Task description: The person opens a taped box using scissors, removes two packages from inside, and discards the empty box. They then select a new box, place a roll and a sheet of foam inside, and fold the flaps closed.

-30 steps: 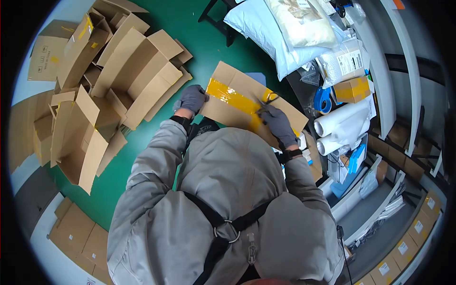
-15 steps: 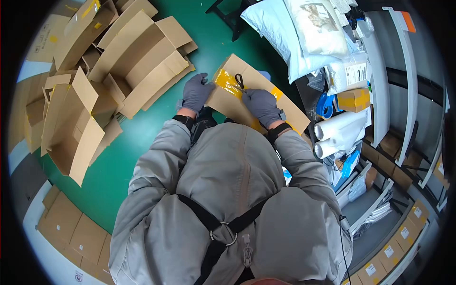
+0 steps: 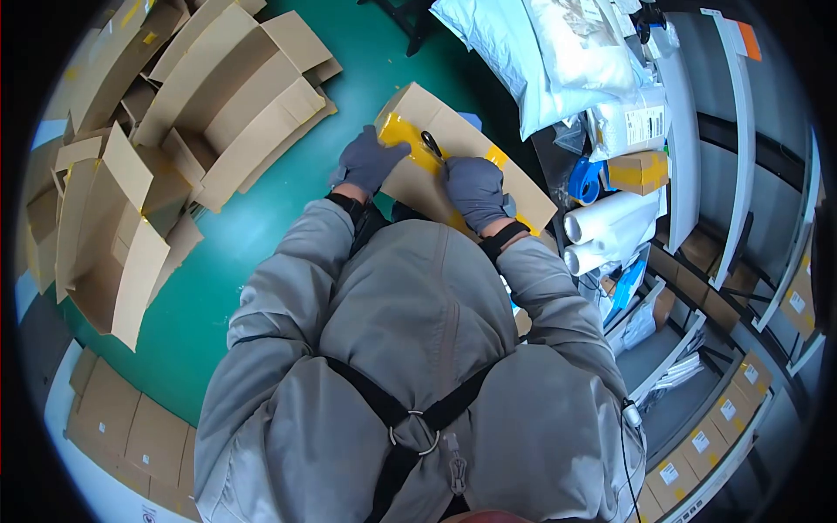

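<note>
A brown cardboard box (image 3: 514, 187) with yellow tape (image 3: 403, 132) across its top lies at a slant in front of me. My gloved left hand (image 3: 370, 161) is at the box's left end, fingertips curled over the edge by the tape; it grips the box there. My gloved right hand (image 3: 476, 190) is closed in a fist on top of the box. From it sticks one black loop (image 3: 430, 142), which looks like a scissors handle. The blades are hidden by the hand.
Several opened cartons (image 3: 235, 113) stand on the green floor (image 3: 218, 270) at left. On the right are plastic mailer bags (image 3: 497, 61), a blue tape roll (image 3: 584, 181), a small taped box (image 3: 638, 172) and white rolls (image 3: 602, 231). Shelving (image 3: 737, 157) lines the far right.
My left hand has moved right, its fingers now reaching onto the box's taped end. The right hand keeps hold of the black-looped tool, which has tilted slightly. The whole view has shifted a little.
</note>
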Demonstrator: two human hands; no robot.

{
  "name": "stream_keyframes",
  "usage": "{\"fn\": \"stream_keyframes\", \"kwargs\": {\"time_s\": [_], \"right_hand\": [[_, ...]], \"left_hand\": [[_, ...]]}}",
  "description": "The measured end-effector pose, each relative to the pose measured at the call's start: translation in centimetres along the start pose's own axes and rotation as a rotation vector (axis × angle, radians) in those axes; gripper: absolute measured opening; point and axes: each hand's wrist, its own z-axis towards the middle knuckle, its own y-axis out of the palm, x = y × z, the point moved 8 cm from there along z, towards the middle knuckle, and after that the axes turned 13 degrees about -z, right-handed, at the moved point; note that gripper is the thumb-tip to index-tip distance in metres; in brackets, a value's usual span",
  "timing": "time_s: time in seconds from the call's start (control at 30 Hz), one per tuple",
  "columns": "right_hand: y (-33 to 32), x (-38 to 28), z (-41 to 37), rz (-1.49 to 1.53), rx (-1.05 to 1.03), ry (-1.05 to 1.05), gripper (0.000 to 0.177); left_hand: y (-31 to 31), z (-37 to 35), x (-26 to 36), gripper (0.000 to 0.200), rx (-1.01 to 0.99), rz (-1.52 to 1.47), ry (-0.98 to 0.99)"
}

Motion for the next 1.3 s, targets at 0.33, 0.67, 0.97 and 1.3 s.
{"fn": "stream_keyframes", "kwargs": {"time_s": [0.33, 0.67, 0.97, 1.3], "right_hand": [[3.2, 3.5, -5.3, -0.04, -0.153, 0.035, 0.024], [7.6, 2.7, -3.9, -0.117, -0.185, 0.054, 0.017], [9.1, 7.6, -10.6, -0.126, -0.243, 0.025, 0.02], [12.2, 11.3, -16.6, -0.22, -0.312, 0.107, 0.017]], "left_hand": [[0.7, 1.4, 1.5, 0.079, 0.193, -0.031, -0.003], [0.7, 1.3, 2.2, 0.075, 0.139, -0.022, -0.068], [1.6, 2.0, 1.1, 0.07, 0.176, 0.038, -0.046], [2.1, 2.5, 1.2, 0.093, 0.13, 0.049, 0.014]]}}
